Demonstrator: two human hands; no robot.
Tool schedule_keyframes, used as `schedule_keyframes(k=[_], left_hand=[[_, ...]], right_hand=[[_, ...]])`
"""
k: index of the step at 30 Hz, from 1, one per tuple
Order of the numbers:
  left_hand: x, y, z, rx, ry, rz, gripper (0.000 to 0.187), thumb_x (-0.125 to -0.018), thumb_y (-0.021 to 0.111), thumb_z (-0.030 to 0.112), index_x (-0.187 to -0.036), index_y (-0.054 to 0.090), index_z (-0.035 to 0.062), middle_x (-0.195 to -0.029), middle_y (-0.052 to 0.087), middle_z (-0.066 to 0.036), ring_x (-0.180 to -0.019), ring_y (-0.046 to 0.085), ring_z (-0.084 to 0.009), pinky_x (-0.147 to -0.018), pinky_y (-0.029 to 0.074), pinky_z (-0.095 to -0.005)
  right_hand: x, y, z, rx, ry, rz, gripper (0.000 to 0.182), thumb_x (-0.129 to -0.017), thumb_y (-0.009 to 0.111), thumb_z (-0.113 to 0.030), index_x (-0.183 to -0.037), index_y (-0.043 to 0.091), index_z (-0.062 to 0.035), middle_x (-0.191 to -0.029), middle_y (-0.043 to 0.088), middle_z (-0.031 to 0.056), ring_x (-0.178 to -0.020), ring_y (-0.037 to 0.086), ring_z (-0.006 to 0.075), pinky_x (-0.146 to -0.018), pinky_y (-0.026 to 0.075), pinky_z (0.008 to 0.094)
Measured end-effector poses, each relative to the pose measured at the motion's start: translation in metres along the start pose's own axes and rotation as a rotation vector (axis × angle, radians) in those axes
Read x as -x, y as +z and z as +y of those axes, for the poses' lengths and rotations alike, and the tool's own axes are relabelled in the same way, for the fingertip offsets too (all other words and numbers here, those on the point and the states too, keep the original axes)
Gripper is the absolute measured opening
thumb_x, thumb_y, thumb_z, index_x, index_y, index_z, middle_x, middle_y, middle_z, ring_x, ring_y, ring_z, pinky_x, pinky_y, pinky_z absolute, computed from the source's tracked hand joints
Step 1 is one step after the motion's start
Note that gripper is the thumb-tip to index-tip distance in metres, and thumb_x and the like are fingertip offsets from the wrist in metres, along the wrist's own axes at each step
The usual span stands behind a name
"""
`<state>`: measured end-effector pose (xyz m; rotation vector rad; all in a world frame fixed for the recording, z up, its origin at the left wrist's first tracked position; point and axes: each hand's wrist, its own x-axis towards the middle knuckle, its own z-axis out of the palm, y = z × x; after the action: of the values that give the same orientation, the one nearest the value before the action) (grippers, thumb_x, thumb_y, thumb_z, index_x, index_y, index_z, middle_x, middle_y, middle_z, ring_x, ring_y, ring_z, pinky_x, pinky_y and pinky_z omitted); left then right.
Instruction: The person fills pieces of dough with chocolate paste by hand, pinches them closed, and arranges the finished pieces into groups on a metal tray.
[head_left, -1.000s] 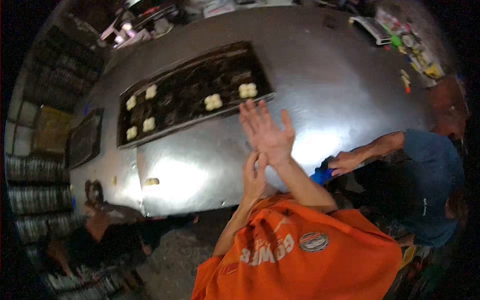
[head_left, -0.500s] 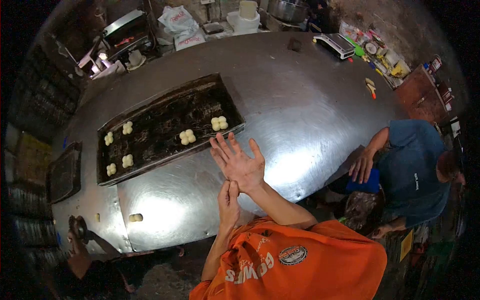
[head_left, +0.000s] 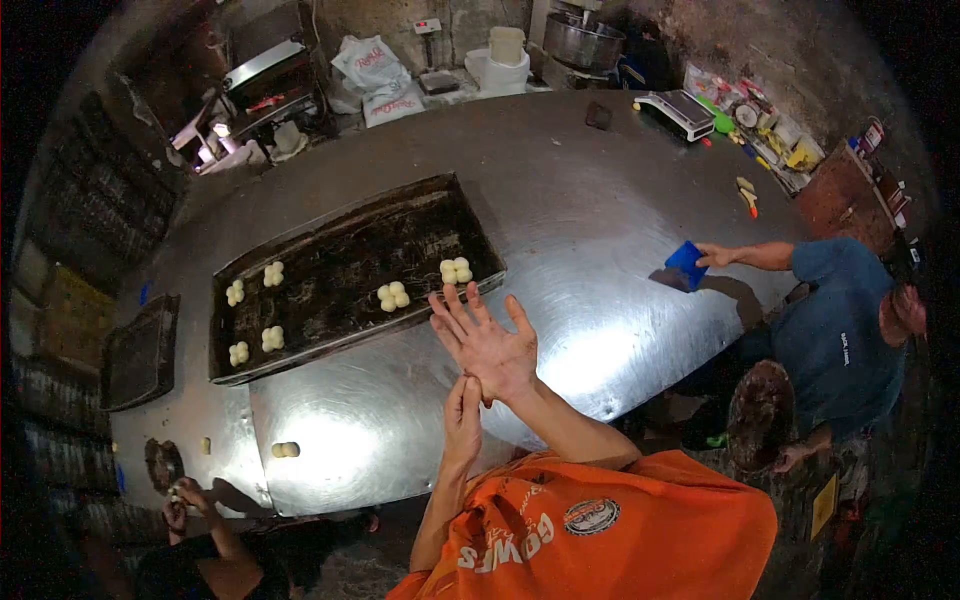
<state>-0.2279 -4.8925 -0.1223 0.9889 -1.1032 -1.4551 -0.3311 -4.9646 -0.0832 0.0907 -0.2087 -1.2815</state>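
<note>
My right hand (head_left: pixel 492 350) is held palm up with its fingers spread and nothing in it, over the near side of the metal table. Against its palm heel, the fingertips of my left hand (head_left: pixel 463 415) are pinched together; whatever may be between them is too small to make out. Just beyond my right fingertips lies the corner of a large dark baking tray (head_left: pixel 340 235). In the tray are several clusters of pale dough balls, one cluster (head_left: pixel 456 270) close to my fingers and another (head_left: pixel 393 296) left of them.
On the right, a co-worker holds a blue scraper (head_left: pixel 686 265) over the table and a dark round pan (head_left: pixel 761 415) beside it. Another person's hands (head_left: pixel 186 500) are at lower left. Small dough pieces (head_left: pixel 285 450) lie near the front edge. A scale (head_left: pixel 677 113) stands far right.
The co-worker on the right has reached forward over the table with the blue scraper. The person at lower left has moved their hands. My hands keep nearly the same pose; the view has shifted slightly.
</note>
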Motion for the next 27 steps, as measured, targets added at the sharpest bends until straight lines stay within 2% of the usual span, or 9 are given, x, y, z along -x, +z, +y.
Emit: schedule_keyframes(k=[3, 5, 8, 14, 23, 24, 25, 27], left_hand=[[-0.001, -0.004, -0.007, 0.130, -0.016, -0.080, 0.032, -0.108, 0.042, 0.028, -0.085, 0.050, 0.0068, -0.080, 0.045, 0.001, -0.075, 0.042, -0.0094, -0.070, 0.037, -0.0256], [0.000, -0.001, -0.003, 0.338, -0.048, -0.136, 0.030, -0.108, 0.041, 0.028, -0.089, 0.052, 0.0072, -0.084, 0.048, 0.001, -0.078, 0.044, -0.0101, -0.074, 0.039, -0.0264], [0.001, -0.002, 0.001, 0.376, -0.065, -0.173, 0.028, -0.108, 0.042, 0.028, -0.093, 0.053, 0.0066, -0.088, 0.050, 0.000, -0.081, 0.047, -0.0114, -0.077, 0.040, -0.0277], [0.003, -0.005, -0.001, 0.474, -0.107, -0.168, 0.026, -0.107, 0.046, 0.027, -0.099, 0.057, 0.0055, -0.090, 0.054, -0.001, -0.085, 0.050, -0.0133, -0.082, 0.042, -0.0310], [-0.002, -0.016, 0.000, 0.495, -0.072, -0.144, 0.027, -0.107, 0.045, 0.025, -0.097, 0.055, 0.0022, -0.097, 0.057, -0.006, -0.091, 0.054, -0.0155, -0.088, 0.042, -0.0308], [-0.002, -0.018, 0.005, 0.491, -0.046, -0.119, 0.022, -0.105, 0.050, 0.022, -0.101, 0.058, 0.0018, -0.102, 0.059, -0.006, -0.092, 0.055, -0.0144, -0.089, 0.043, -0.0296], [-0.001, -0.021, 0.008, 0.489, -0.051, -0.104, 0.022, -0.105, 0.050, 0.022, -0.101, 0.058, 0.0018, -0.102, 0.059, -0.006, -0.092, 0.055, -0.0144, -0.089, 0.043, -0.0296], [-0.001, -0.026, 0.013, 0.260, -0.014, -0.031, 0.016, -0.101, 0.057, 0.018, -0.105, 0.061, 0.0031, -0.107, 0.060, -0.004, -0.092, 0.056, -0.0128, -0.088, 0.043, -0.0278]], right_hand=[[0.001, 0.000, -0.001, 0.010, -0.003, -0.008, 0.044, -0.098, 0.049, -0.043, -0.126, 0.053, -0.0094, -0.147, 0.043, 0.0128, -0.148, 0.020, 0.0283, -0.123, 0.019, 0.0446], [0.001, 0.001, -0.001, 0.010, -0.004, -0.016, 0.049, -0.097, 0.049, -0.047, -0.128, 0.054, -0.0090, -0.147, 0.043, 0.0121, -0.147, 0.024, 0.0278, -0.124, 0.016, 0.0444], [0.003, 0.003, -0.001, 0.003, -0.003, -0.014, 0.043, -0.098, 0.048, -0.042, -0.126, 0.054, -0.0097, -0.148, 0.042, 0.0120, -0.149, 0.019, 0.0280, -0.124, 0.017, 0.0446], [0.004, 0.006, 0.001, -0.048, -0.004, 0.013, 0.043, -0.099, 0.048, -0.043, -0.126, 0.054, -0.0100, -0.149, 0.041, 0.0117, -0.149, 0.018, 0.0286, -0.124, 0.016, 0.0454], [-0.004, -0.002, -0.005, -0.030, -0.010, 0.012, 0.043, -0.100, 0.045, -0.042, -0.128, 0.055, -0.0101, -0.148, 0.043, 0.0117, -0.149, 0.018, 0.0292, -0.123, 0.019, 0.0453], [-0.005, -0.004, -0.006, -0.047, -0.019, 0.011, 0.047, -0.099, 0.045, -0.044, -0.129, 0.054, -0.0096, -0.149, 0.042, 0.0121, -0.148, 0.021, 0.0296, -0.123, 0.019, 0.0452], [-0.005, -0.003, -0.007, -0.062, -0.031, 0.008, 0.050, -0.097, 0.046, -0.045, -0.130, 0.054, -0.0091, -0.150, 0.041, 0.0126, -0.147, 0.023, 0.0300, -0.123, 0.019, 0.0451], [-0.004, -0.001, -0.007, -0.083, -0.024, 0.025, 0.050, -0.097, 0.046, -0.045, -0.131, 0.052, -0.0092, -0.149, 0.041, 0.0129, -0.148, 0.023, 0.0301, -0.123, 0.019, 0.0450]])
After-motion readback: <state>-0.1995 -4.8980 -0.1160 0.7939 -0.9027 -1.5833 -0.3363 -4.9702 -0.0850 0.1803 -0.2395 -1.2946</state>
